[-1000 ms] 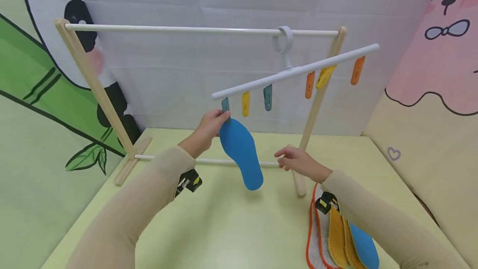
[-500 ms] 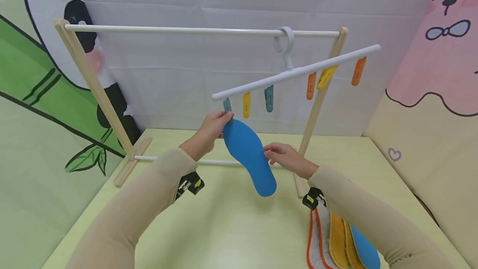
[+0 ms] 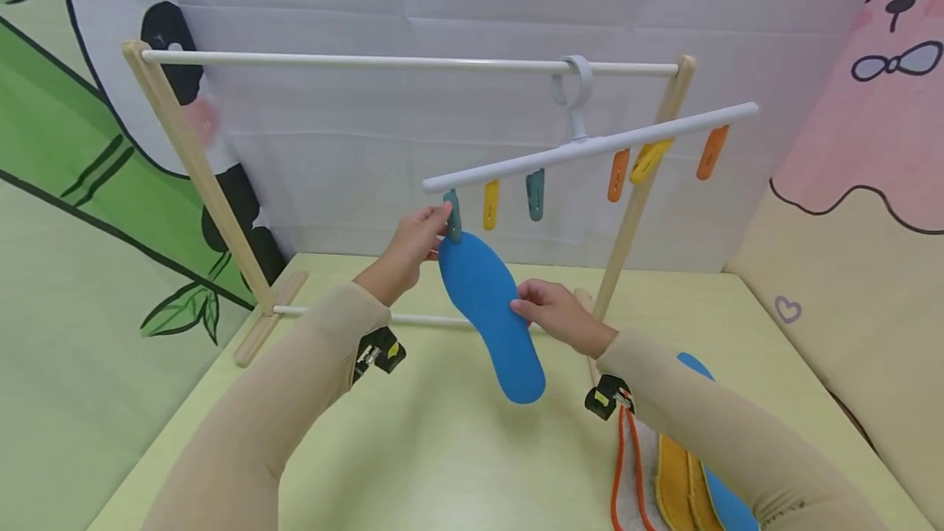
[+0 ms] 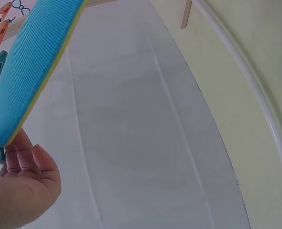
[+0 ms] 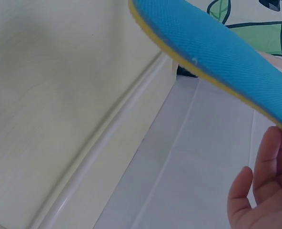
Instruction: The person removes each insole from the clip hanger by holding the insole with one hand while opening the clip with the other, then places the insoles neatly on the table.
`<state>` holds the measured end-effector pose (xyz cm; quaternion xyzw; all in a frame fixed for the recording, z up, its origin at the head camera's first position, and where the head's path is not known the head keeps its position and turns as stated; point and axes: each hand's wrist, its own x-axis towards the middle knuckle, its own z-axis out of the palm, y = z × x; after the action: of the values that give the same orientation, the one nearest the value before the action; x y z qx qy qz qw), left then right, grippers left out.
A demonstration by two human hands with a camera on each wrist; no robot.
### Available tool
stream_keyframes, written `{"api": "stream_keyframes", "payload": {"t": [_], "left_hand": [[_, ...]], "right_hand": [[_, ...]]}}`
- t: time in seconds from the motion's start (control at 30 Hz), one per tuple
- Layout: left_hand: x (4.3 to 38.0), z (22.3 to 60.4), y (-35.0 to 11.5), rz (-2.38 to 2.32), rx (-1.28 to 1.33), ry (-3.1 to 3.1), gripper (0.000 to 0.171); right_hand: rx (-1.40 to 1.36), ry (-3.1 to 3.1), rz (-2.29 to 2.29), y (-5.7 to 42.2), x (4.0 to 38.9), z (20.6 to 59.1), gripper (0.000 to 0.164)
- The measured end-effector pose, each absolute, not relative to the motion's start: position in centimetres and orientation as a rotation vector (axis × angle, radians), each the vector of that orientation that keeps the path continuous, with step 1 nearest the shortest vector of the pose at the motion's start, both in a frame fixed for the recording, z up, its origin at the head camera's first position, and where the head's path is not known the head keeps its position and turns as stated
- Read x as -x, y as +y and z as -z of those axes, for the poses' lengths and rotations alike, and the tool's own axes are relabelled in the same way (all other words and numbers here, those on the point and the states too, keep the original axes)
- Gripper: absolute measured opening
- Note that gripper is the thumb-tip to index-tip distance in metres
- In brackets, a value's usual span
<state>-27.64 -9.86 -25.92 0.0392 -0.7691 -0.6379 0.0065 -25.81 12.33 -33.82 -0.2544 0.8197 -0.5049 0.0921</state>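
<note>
A blue insole (image 3: 490, 310) hangs tilted, its top edge in the lower end of a teal clothespin (image 3: 453, 215) at the left end of a white hanger (image 3: 516, 166). My left hand (image 3: 406, 252) holds this clothespin, thumb at its left side; some fingers are hidden behind. My right hand (image 3: 560, 314) pinches the insole's right edge near the middle. In the left wrist view the ribbed side of the insole (image 4: 36, 62) faces the camera, with left fingers (image 4: 22, 152) at its end. The right wrist view shows right fingertips (image 5: 274, 138) touching the yellow-edged insole (image 5: 217, 57).
The hanger hooks over the white top rod (image 3: 369, 61) of a wooden-ended rack. Several other clothespins, such as a yellow one (image 3: 490, 205) and an orange one (image 3: 618, 174), hang along it. More insoles (image 3: 678, 482) lie overlapping at front right, partly under the right sleeve.
My right hand has moved left and taken the insole's edge; the insole's lower end has swung right. The left thumb has moved up along the clothespin. The hanger's right end has dipped slightly.
</note>
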Motion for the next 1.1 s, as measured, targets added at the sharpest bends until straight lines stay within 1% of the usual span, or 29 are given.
{"api": "stream_keyframes", "payload": {"t": [0.17, 0.27, 0.57, 1.1], "left_hand": [[28.2, 26.0, -10.2, 1.996, -0.115, -2.344, 0.042], [28.2, 25.9, -10.1, 1.999, -0.125, -2.338, 0.042], [28.4, 25.3, -9.2, 1.958, -0.169, -2.332, 0.043], [28.6, 25.0, -8.5, 1.862, -0.273, -2.239, 0.035]], "right_hand": [[0.727, 2.407, 1.508, 11.9, 25.5, 33.6, 0.021], [0.684, 2.400, 1.516, 11.4, 25.5, 33.4, 0.021], [0.692, 2.479, 1.608, 9.3, 25.9, 31.9, 0.020], [0.678, 2.468, 1.602, 9.3, 26.4, 31.9, 0.022]]}}
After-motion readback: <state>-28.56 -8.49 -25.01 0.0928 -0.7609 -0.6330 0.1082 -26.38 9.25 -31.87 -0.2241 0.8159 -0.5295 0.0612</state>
